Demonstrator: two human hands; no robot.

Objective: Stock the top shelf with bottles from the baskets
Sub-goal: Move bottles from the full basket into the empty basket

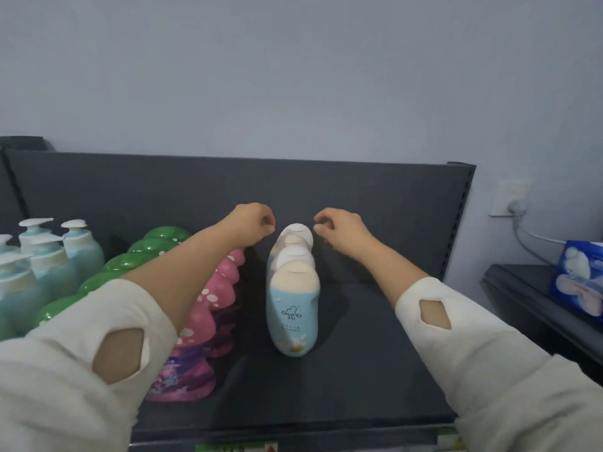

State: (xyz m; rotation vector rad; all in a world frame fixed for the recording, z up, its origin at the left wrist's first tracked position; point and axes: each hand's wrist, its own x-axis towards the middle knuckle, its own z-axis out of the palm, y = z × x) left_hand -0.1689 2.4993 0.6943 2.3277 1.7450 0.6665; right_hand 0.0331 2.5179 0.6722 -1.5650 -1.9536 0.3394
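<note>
Head view: a dark grey metal top shelf point(375, 353) with an upright back panel point(195, 184) stands against a pale grey wall point(293, 76); in the middle of the shelf a row of light-blue plastic bottles with cream rounded caps point(292, 308) stands upright in single file from front to back, the front one showing a printed label; the left hand point(251, 223) is above the shelf just left of the rearmost bottle's cap point(297, 231), its fingers curled in and holding nothing, a small gap between it and the cap; the right hand point(342, 228) is just right of the same cap, fingers likewise curled with nothing held, and whether its fingertips touch the cap cannot be told; both forearms reach out of white sleeves point(65, 370) with cut-out openings; left of the blue row stands a row of pink bottles with white dots point(208, 308), then a row of glossy green bottles point(130, 259), then teal pump bottles with white pump heads point(49, 265); on the wall at the right a white socket point(509, 199) holds a plug with a grey cable, and near it a blue packet point(577, 275) lies on a dark surface.
</note>
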